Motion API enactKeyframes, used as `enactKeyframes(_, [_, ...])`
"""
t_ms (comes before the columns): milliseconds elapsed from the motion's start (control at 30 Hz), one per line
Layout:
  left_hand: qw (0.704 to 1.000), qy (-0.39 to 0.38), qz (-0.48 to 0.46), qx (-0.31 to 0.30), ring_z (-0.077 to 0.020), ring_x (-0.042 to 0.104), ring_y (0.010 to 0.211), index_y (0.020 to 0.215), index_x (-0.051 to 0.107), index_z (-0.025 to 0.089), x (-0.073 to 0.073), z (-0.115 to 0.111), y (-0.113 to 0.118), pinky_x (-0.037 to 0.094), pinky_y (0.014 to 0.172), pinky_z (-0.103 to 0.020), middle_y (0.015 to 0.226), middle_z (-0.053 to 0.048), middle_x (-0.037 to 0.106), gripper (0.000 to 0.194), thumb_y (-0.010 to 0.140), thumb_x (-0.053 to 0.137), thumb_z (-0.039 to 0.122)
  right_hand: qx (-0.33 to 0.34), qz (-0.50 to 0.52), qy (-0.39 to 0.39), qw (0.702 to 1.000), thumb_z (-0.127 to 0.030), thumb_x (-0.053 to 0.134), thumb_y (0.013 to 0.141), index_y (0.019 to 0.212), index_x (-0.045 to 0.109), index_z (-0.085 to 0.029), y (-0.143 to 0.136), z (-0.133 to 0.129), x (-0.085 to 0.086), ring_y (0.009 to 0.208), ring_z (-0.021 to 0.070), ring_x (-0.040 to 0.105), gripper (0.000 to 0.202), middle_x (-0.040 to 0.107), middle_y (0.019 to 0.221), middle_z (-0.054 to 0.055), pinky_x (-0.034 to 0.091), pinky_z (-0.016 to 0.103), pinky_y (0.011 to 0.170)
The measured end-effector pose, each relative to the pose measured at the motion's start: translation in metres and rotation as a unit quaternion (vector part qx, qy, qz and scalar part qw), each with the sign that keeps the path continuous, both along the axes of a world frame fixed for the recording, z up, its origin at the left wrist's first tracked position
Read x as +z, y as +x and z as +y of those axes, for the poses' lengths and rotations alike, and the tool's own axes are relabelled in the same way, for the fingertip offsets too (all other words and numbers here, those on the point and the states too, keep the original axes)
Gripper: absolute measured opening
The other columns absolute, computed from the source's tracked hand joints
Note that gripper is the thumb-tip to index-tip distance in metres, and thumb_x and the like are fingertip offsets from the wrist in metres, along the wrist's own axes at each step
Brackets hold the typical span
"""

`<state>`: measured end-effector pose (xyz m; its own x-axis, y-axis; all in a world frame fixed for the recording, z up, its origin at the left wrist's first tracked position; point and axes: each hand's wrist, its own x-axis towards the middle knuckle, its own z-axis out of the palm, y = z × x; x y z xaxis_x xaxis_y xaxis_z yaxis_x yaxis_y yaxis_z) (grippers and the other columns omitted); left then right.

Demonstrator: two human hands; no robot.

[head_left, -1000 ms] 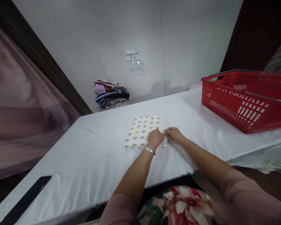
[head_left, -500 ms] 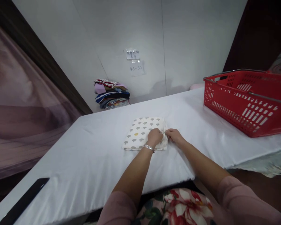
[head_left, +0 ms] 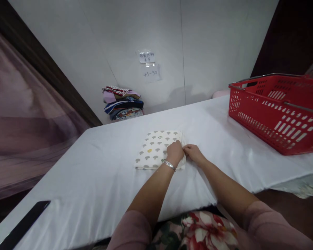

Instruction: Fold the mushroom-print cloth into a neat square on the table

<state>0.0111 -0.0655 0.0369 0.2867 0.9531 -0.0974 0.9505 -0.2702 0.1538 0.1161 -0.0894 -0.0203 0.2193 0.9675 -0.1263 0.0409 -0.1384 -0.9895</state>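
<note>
A folded white cloth (head_left: pixel 152 147) with grey mushroom shapes lies flat on the white-covered table (head_left: pixel 106 166). My left hand (head_left: pixel 175 151), with a silver bracelet at the wrist, is closed over the cloth's right part, its fingertips at the right edge. Close beside it, my right hand (head_left: pixel 193 152) pinches the cloth's right edge between thumb and fingers. The two hands nearly touch, and my left hand covers some of the edge.
A red plastic basket (head_left: pixel 271 118) with metal handles stands at the right. Folded clothes (head_left: pixel 123 104) are stacked by the wall beyond the table. A black flat object (head_left: pixel 26 222) lies at the near left. Paper labels (head_left: pixel 150 73) hang on the wall.
My left hand has moved slightly right, to the cloth's right edge beside my right hand. The raised layer at that edge now lies flatter. The view has shifted a little.
</note>
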Motion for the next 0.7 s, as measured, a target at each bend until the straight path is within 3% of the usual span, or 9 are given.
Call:
enactKeyframes(400, [0.991,0.007,-0.133,-0.019,-0.0207,0.06,0.098,0.109,0.054,0.019,-0.005,-0.006,-0.014,0.043,0.079,-0.028,0.105,-0.009,0.065,0.028,0.082,0.048,0.018,-0.005,0.03,0.004,1.0,-0.036,0.061,0.06,0.063,0.06,-0.016,-0.001,0.002,-0.002,0.041,0.007,0.034,0.02,0.045,0.043,-0.007,0.026,0.022,0.042])
enactKeyframes(567, [0.99,-0.013,-0.144,-0.003,-0.0204,0.059,0.099,0.103,0.054,0.02,-0.007,-0.004,-0.013,0.043,0.079,-0.027,0.107,-0.008,0.064,0.024,0.08,0.051,0.023,-0.018,0.039,0.01,0.999,-0.033,0.06,0.06,0.064,0.062,-0.015,-0.002,0.002,-0.003,0.044,0.0084,0.039,0.019,0.049,0.046,-0.005,0.028,0.022,0.043])
enactKeyframes(700, [0.991,-0.021,-0.135,0.01,-0.0217,0.059,0.101,0.106,0.051,0.02,-0.009,-0.005,-0.01,0.043,0.079,-0.028,0.112,-0.009,0.062,0.03,0.077,0.056,0.028,0.023,0.057,0.009,0.998,-0.039,0.059,0.064,0.066,0.063,-0.016,-0.002,-0.003,0.0,0.039,0.0069,0.031,0.024,0.041,0.041,-0.007,0.022,0.022,0.039])
